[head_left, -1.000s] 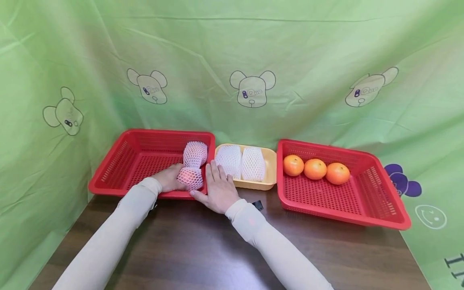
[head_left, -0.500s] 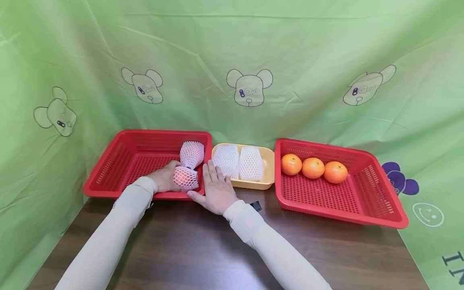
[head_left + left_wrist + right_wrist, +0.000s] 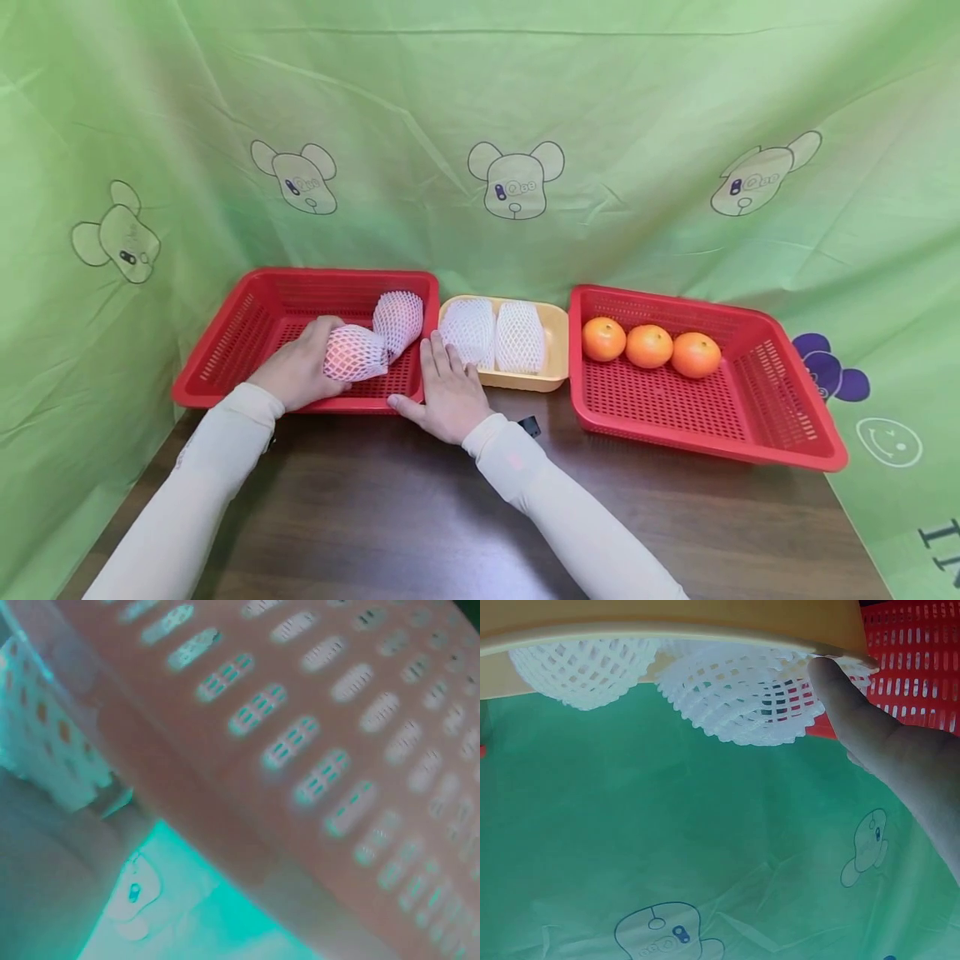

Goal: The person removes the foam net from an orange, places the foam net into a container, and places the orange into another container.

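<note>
My left hand (image 3: 298,367) grips an orange-red fruit in a white foam net (image 3: 356,353) inside the left red basket (image 3: 225,333). Part of that net also shows beside the hand in the left wrist view. A second netted fruit (image 3: 397,319) lies behind it against the basket's right wall, the two nets touching. With fingers straight, my right hand (image 3: 450,398) rests where the left basket's rim meets the yellow tray (image 3: 557,337). In the right wrist view, a finger (image 3: 855,712) touches the tray's rim. Two white foam nets (image 3: 470,332) lie side by side in that tray.
To the right stands another red basket (image 3: 667,412) with three oranges (image 3: 649,346) in a row. A small black object (image 3: 530,426) lies on the brown wooden table (image 3: 420,508) by my right wrist. A green printed cloth (image 3: 405,100) hangs behind and at the sides.
My left hand has moved left and slightly up, bringing the nearer netted fruit away from the basket's right wall. The right hand stays in place on the rim.
</note>
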The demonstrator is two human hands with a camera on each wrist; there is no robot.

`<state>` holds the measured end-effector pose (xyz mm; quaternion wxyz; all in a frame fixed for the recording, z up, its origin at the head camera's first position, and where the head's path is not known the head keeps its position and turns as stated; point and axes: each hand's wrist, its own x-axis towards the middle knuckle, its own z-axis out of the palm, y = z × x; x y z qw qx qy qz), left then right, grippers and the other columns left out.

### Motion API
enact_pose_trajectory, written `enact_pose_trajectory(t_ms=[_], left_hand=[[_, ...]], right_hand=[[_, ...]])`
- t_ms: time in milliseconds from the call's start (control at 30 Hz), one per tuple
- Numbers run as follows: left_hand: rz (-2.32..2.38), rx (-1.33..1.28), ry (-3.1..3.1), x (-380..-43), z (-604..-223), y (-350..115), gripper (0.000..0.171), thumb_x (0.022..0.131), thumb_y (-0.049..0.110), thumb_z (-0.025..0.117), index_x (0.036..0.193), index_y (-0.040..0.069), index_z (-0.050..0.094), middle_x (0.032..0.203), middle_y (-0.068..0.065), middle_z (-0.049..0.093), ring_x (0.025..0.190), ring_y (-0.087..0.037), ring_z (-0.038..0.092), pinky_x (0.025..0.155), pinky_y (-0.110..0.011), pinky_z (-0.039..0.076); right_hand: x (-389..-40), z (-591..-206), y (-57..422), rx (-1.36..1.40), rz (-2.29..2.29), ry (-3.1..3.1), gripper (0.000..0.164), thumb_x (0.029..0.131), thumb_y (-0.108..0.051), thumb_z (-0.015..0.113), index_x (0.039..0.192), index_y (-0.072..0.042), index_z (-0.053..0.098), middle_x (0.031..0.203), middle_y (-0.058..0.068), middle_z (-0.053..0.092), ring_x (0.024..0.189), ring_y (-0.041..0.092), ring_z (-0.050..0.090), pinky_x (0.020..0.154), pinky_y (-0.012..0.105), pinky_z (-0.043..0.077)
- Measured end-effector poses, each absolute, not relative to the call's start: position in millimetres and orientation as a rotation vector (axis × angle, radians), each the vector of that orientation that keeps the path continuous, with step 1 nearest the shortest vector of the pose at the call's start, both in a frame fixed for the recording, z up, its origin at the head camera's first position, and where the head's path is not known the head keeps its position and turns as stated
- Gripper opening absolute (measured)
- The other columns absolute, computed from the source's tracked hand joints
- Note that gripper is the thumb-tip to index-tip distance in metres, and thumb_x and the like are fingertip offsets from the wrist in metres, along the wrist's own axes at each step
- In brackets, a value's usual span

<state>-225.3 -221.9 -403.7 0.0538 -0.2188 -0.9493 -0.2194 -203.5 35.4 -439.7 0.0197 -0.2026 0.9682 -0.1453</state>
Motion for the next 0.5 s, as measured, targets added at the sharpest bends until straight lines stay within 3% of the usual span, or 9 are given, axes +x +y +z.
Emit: enact_pose_trajectory(t_ms=[167,500], left_hand=[[-0.546,-0.757,-2.641,-207.9,-404.7,-218.9,0.089,0.063,0.009,0.093,0.132,0.0,0.037,0.119,-0.023,0.051,0.098,-0.04,0.059,0.082,-0.055,0.053],[-0.406,-0.902,-2.304,-178.2,-413.0,-208.8,0.102,0.054,0.003,0.096,0.137,-0.009,0.037,0.134,-0.027,0.049,0.119,-0.043,0.052,0.097,-0.056,0.045]], right_hand=[[-203.6,-440.9,37.1,-0.638,-0.472,3.019,0.099,0.093,-0.072,0.046,0.162,-0.007,0.016,0.168,0.011,0.01,0.15,0.036,0.018,0.115,0.059,0.024],[-199.2,-438.8,43.3,-0.713,-0.448,3.017,0.103,0.091,-0.073,0.051,0.162,-0.006,0.017,0.168,0.013,0.01,0.152,0.035,0.011,0.117,0.055,0.021]])
